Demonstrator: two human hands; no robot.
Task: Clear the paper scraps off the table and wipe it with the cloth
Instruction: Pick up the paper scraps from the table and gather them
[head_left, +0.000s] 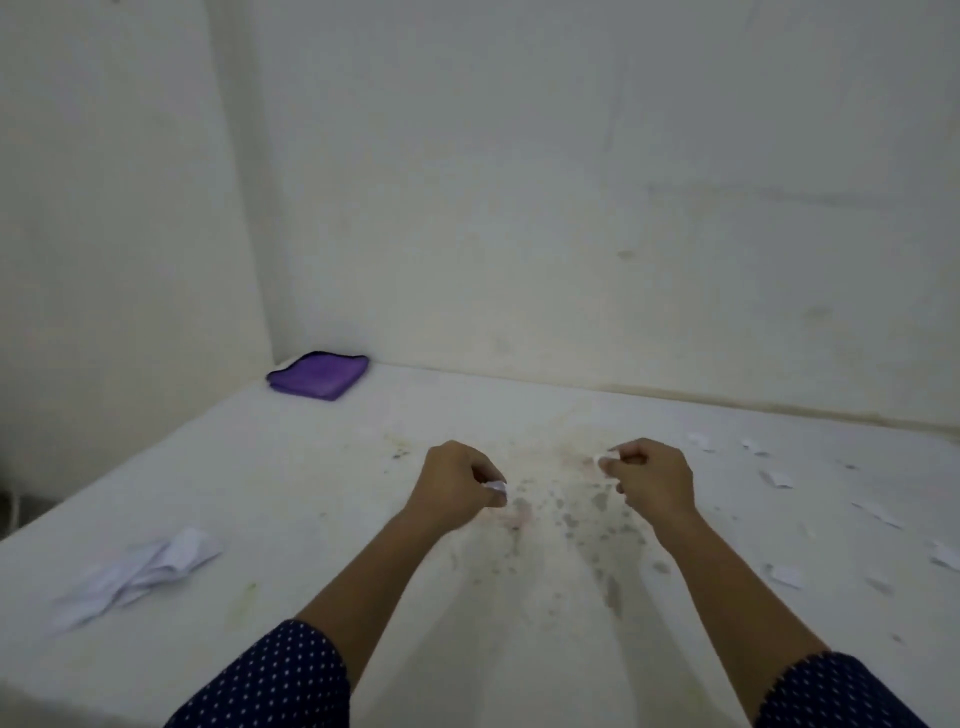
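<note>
Paper scraps (140, 571) piled near bench (311, 493) left edge; purple cloth (318, 375) folded in far left corner. Left grip (457, 483) curled, pinching small scrap (494, 487) over stained middle; right grip (649, 478) curled, pinching second scrap (602, 460). Loose scraps (779, 478) scattered at right

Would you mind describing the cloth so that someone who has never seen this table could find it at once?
Look to the far left corner of the white table, where the two walls meet. The cloth lies there, folded flat into a rough square. It is purple, the only coloured thing on the table, while the paper scraps are all white.
</note>
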